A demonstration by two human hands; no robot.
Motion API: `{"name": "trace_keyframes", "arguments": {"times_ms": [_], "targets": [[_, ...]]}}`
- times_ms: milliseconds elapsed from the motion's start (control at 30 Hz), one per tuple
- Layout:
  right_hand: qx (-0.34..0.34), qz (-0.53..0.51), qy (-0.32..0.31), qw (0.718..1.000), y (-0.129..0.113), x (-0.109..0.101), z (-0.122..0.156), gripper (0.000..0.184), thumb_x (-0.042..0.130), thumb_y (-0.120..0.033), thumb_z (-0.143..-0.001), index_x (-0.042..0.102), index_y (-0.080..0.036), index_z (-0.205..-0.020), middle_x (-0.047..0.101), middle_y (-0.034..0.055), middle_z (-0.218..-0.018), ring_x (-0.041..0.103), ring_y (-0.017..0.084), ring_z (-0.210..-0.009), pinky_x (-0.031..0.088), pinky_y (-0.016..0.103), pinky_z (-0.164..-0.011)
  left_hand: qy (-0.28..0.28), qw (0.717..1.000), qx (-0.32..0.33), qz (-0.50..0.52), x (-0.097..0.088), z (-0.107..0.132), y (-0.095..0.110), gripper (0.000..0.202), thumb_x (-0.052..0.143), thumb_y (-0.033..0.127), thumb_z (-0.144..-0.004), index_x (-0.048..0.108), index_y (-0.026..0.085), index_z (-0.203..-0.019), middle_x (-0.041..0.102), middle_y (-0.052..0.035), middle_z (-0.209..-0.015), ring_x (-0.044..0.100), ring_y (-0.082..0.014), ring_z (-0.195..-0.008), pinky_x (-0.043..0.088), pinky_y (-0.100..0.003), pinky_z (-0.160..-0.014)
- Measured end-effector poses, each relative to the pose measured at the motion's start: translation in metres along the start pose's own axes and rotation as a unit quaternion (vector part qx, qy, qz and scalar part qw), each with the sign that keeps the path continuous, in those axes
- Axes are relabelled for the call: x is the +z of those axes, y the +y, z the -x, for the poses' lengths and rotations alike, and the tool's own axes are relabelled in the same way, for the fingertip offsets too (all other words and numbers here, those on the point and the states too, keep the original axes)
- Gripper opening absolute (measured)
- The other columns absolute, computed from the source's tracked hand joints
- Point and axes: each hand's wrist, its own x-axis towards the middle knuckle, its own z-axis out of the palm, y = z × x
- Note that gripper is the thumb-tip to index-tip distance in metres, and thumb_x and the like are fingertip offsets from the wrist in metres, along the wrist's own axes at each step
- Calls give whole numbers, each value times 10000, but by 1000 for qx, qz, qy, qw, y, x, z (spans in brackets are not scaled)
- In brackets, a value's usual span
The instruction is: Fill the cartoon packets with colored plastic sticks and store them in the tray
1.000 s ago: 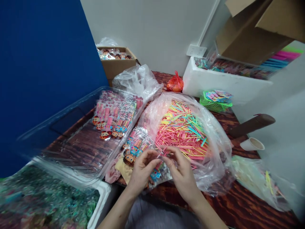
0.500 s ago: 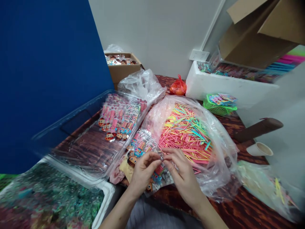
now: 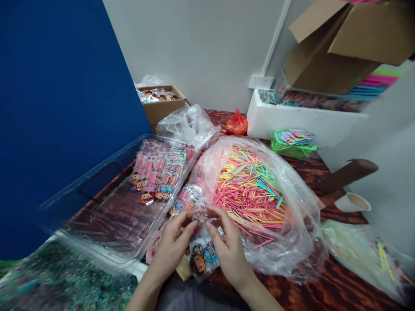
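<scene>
My left hand point(image 3: 171, 244) and my right hand point(image 3: 228, 248) meet in front of me, fingers curled in pinches. Between them is a small clear plastic packet point(image 3: 197, 262) with a cartoon face and a blue printed label. Its upper end lies at my fingertips, partly hidden by them. Just beyond, a pile of similar packets point(image 3: 191, 196) lies beside a large clear bag point(image 3: 300, 242) full of thin pink, yellow, green and blue sticks point(image 3: 248, 194). On the left, a clear plastic tray point(image 3: 113, 220) holds rows of finished-looking packets point(image 3: 157, 172).
A white foam box point(image 3: 292, 114), a green basket point(image 3: 293, 150) with cards and a red bag point(image 3: 237, 124) stand at the back. A paper cup point(image 3: 352, 202), a brown tube point(image 3: 350, 175) and a plastic bag point(image 3: 359, 246) are at right. A blue panel point(image 3: 65, 108) borders the left.
Both hands have moved left and slightly down with the packet, whose cartoon face now shows between them. The camera view has shifted a little.
</scene>
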Motion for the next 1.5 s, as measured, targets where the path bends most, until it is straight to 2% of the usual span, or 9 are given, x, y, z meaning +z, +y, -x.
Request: {"name": "trace_keyframes", "arguments": {"times_ms": [167,267,400,600,800,933,1133,1367,1500], "targets": [[91,-28,17,995,39,-11,-7,192,600,-275,-861,664,-221,-1033,679,69,-1078,618,234,-1035,480,361,-908,134,964,52,-225,18,-38,-43,201,435,261,-927,620,185,-943,667,-65,-919,614,-222,-862,474,-349,-800],[219,-152,41,963,57,-13,-10,352,745,-337,-717,640,-211,-1029,675,73,-1031,670,249,-913,545,377,-782,170,948,54,-265,25,-44,-62,264,431,239,-925,613,170,-1103,663,-122,-1080,596,-268,-1031,448,-423,-924],[357,-313,-2,880,61,-9,-19,541,849,-254,-579,590,-210,-1051,655,43,-1012,714,243,-859,580,383,-761,175,943,50,-278,19,-32,-71,411,387,299,-964,487,179,-1344,545,-132,-1372,484,-250,-1283,360,-435,-1088],[429,-278,-34,859,67,3,-47,338,768,-106,-585,572,-169,-853,676,8,-687,698,180,-629,586,311,-638,99,942,-81,-309,8,-32,-77,599,368,433,-955,339,118,-1464,387,-168,-1519,359,-271,-1407,287,-424,-1142],[432,-265,31,861,79,17,-54,324,738,-71,-567,493,-207,-729,632,-23,-570,652,151,-553,570,272,-559,77,906,-139,-394,17,-59,-64,646,384,411,-941,342,-2,-1436,441,-257,-1453,424,-326,-1350,340,-404,-1069],[413,-233,78,877,87,29,-50,416,807,-109,-525,468,-216,-740,601,-48,-541,616,145,-500,542,271,-490,103,895,-161,-403,27,-65,-60,627,437,424,-920,380,41,-1412,480,-258,-1413,439,-361,-1317,333,-456,-1037],[397,-246,74,881,88,45,-52,401,791,-152,-512,466,-211,-738,589,-65,-533,588,120,-480,511,240,-475,122,891,-175,-400,27,-68,-53,609,495,449,-878,421,103,-1373,547,-223,-1312,516,-358,-1219,370,-441,-968],[382,-262,67,883,87,51,-55,369,729,-152,-496,502,-203,-782,589,-71,-538,577,107,-475,469,208,-461,92,898,-175,-394,25,-72,-56,626,456,466,-890,438,57,-1363,498,-235,-1392,457,-344,-1295,335,-403,-1025],[383,-255,54,887,89,52,-57,339,700,-140,-505,506,-203,-776,506,-101,-462,487,84,-402,432,200,-410,78,908,-176,-373,23,-75,-55,598,434,507,-887,520,71,-1287,585,-236,-1293,510,-364,-1236,353,-442,-1008]]}}
